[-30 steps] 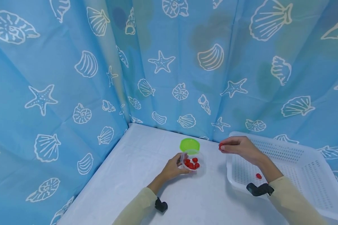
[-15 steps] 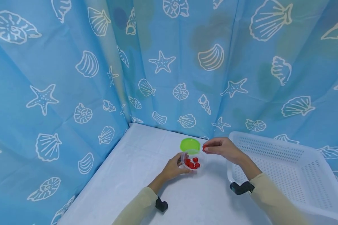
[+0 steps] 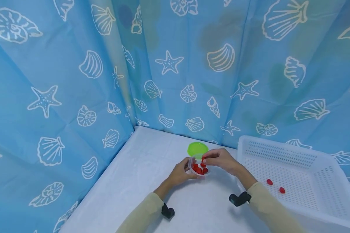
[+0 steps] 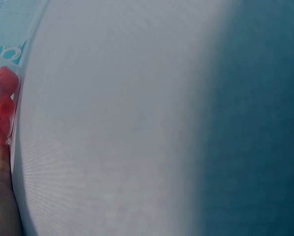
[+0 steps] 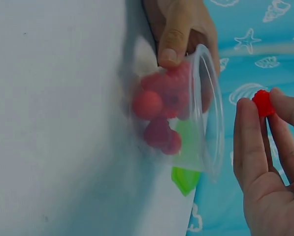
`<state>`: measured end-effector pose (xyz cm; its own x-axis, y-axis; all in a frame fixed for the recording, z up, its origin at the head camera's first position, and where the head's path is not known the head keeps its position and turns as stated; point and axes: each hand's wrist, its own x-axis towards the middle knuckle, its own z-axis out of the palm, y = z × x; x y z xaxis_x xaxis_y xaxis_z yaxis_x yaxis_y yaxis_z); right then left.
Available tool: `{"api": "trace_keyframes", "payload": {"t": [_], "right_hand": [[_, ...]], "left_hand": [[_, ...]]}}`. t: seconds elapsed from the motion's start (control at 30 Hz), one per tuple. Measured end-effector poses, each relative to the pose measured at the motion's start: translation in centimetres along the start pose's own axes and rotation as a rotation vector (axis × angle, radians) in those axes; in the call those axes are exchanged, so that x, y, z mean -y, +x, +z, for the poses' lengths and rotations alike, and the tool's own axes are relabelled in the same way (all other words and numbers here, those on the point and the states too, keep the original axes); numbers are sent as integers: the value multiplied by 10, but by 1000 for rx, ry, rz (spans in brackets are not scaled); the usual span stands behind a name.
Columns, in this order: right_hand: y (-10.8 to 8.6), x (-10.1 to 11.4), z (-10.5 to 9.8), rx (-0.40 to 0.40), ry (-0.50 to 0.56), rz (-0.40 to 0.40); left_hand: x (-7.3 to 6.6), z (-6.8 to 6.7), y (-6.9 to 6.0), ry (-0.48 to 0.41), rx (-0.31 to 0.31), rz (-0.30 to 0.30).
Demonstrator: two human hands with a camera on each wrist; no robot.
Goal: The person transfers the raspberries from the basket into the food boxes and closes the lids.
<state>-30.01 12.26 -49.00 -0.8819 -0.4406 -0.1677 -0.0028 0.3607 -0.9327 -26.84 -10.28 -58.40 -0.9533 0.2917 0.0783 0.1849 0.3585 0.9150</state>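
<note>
While left fingers (image 5: pixel 174 42) grip tub (image 5: pixel 198 156) | right fingers (image 5: pixel 252 147) pinch 1 berry (image 5: pixel 263 103) near its rim (image 5: pixel 200 93) | gap to basket (image 3: pixel 293 171)

No words, letters, numbers or brand names can be read anywhere. The only printed marks are white drawings of shells (image 3: pixel 194 124) and starfish (image 3: pixel 169 62) on the blue curtain (image 3: pixel 148 72) behind the clear tub (image 5: pixel 201 123). No writing can be read on the tub, on the green lid (image 3: pixel 197 148) just behind it, or on the white basket (image 3: pixel 297 184) right of it.
</note>
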Motion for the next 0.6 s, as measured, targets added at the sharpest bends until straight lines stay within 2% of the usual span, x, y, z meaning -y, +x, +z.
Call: {"api": "trace_keyframes", "payload": {"t": [0.27,0.5,0.6], "right_hand": [[5,-3,10,5,-47,11],[10,-8,14,5,-71,26],[12,-8,15,-33,-99,37]], "left_hand": [[0,-1,2,8,9,15],[1,-1,2,17,8,3],[0,-1,2,15,7,8]]}}
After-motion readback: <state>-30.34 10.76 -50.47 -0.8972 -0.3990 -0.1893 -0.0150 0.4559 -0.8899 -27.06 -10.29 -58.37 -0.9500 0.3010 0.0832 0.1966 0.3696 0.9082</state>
